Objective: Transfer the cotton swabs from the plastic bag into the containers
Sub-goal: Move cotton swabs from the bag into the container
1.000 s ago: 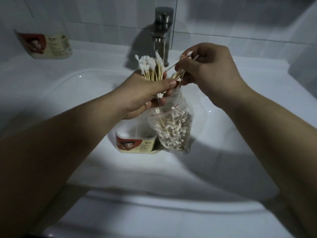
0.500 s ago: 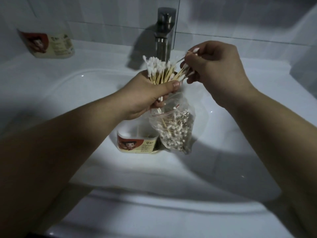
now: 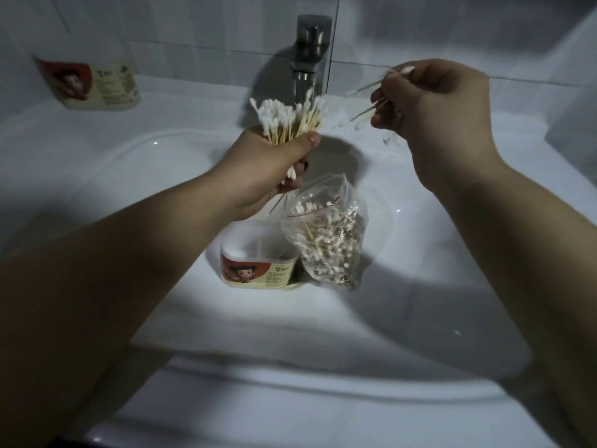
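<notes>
Cotton swabs, with white tips on pale wooden sticks, show in three lots around the faucet (image 3: 310,59). The white sink basin (image 3: 420,286) spreads in front of the faucet and carries the two open holders. A clear plastic bag (image 3: 326,240) with a red zip line stands in the basin straight in front of the faucet, its mouth open; it is loaded with jumbled swabs lying every way. A white container (image 3: 258,266) with a red cartoon label stands in front of the faucet and slightly left, touching the bag, top open; I cannot tell what is inside. A second container (image 3: 93,85) of the same kind sits tilted on the ledge far left of the faucet, its contents hidden.

The left grip (image 3: 271,169), just in front of the faucet, is closed in a fist around a thick bundle (image 3: 287,119) standing nearly upright, tips fanned upward, lower tips poking out below. The right grip (image 3: 436,101), right of the faucet, pinches a few swabs (image 3: 365,113) that slant down and left toward it.
</notes>
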The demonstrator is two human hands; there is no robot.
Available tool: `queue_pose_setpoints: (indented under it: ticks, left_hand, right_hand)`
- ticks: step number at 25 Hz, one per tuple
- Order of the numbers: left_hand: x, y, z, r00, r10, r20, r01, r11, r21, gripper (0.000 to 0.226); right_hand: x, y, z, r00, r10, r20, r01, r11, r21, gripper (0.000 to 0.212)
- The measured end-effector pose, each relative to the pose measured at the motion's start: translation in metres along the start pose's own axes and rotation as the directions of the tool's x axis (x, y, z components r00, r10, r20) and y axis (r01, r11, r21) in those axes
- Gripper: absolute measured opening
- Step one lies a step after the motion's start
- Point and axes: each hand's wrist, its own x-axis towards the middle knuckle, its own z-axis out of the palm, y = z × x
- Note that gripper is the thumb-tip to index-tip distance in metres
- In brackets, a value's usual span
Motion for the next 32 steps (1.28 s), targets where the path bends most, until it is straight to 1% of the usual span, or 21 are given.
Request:
queue_pose_setpoints:
  ticks: [2, 3, 5, 7, 9, 12, 14, 17, 19, 21, 23, 25, 28, 30, 32]
  left_hand:
    - [-0.001, 0.002, 0.000, 0.999, -0.014, -0.037, 0.012, 0.999, -0.051, 0.007]
    - [-0.001, 0.003, 0.000, 0.999, -0.019, -0.027, 0.017, 0.997, -0.082, 0.008]
    - [-0.002, 0.002, 0.002, 1.000, -0.018, 0.005, 0.018, 0.993, -0.118, 0.011]
    - [-0.003, 0.000, 0.004, 1.000, -0.006, 0.029, 0.011, 0.989, -0.149, 0.021]
    - [-0.006, -0.001, 0.006, 0.996, 0.012, 0.087, 0.002, 0.987, -0.161, 0.027]
    - [-0.010, -0.001, 0.007, 0.983, 0.018, 0.185, 0.001, 0.995, -0.101, 0.026]
    - [-0.010, -0.001, 0.006, 0.979, 0.022, 0.204, -0.013, 0.999, -0.049, 0.020]
    - [-0.009, -0.001, 0.005, 0.975, 0.025, 0.221, -0.024, 1.000, -0.007, 0.007]
    - [-0.009, -0.001, 0.006, 0.971, 0.022, 0.236, -0.025, 1.000, 0.008, 0.010]
    - [-0.009, -0.002, 0.006, 0.971, 0.015, 0.239, -0.023, 0.999, 0.029, 0.013]
    - [-0.008, -0.002, 0.005, 0.971, 0.014, 0.238, -0.029, 0.998, 0.060, 0.011]
    - [-0.008, -0.002, 0.004, 0.970, 0.025, 0.242, -0.049, 0.995, 0.091, 0.009]
    - [-0.009, -0.002, 0.005, 0.969, 0.024, 0.246, -0.057, 0.990, 0.128, 0.006]
    - [-0.010, -0.001, 0.004, 0.969, 0.019, 0.246, -0.055, 0.988, 0.143, 0.005]
    - [-0.010, 0.000, 0.004, 0.968, 0.015, 0.250, -0.054, 0.987, 0.149, 0.004]
  right_hand:
    - [-0.002, 0.000, 0.001, 0.999, 0.009, 0.045, -0.007, 1.000, -0.026, 0.010]
    - [-0.004, 0.000, 0.003, 0.996, 0.016, 0.089, -0.011, 0.998, -0.057, 0.008]
    - [-0.010, 0.000, 0.006, 0.981, 0.033, 0.191, -0.005, 0.989, -0.145, 0.006]
    - [-0.016, -0.001, 0.009, 0.959, 0.043, 0.279, 0.023, 0.973, -0.229, 0.006]
    - [-0.020, 0.000, 0.013, 0.944, 0.050, 0.326, 0.037, 0.967, -0.254, 0.006]
    - [-0.023, 0.003, 0.017, 0.947, 0.073, 0.313, -0.023, 0.986, -0.163, 0.006]
    - [-0.023, 0.005, 0.019, 0.955, 0.086, 0.283, -0.053, 0.991, -0.121, 0.006]
    - [-0.022, 0.005, 0.019, 0.964, 0.093, 0.249, -0.075, 0.994, -0.082, 0.013]
    - [-0.022, 0.005, 0.018, 0.968, 0.073, 0.241, -0.058, 0.996, -0.067, 0.018]
    - [-0.021, 0.006, 0.018, 0.964, 0.076, 0.254, -0.066, 0.997, -0.049, 0.027]
    - [-0.022, 0.006, 0.017, 0.952, 0.082, 0.293, -0.073, 0.996, -0.044, 0.035]
    - [-0.022, 0.005, 0.016, 0.941, 0.071, 0.332, -0.044, 0.995, -0.087, 0.038]
    - [-0.019, 0.005, 0.015, 0.947, 0.056, 0.317, -0.010, 0.989, -0.145, 0.023]
    - [-0.018, 0.005, 0.015, 0.953, 0.058, 0.298, -0.023, 0.992, -0.120, 0.012]
    - [-0.018, 0.005, 0.015, 0.956, 0.067, 0.286, -0.049, 0.996, -0.071, 0.006]
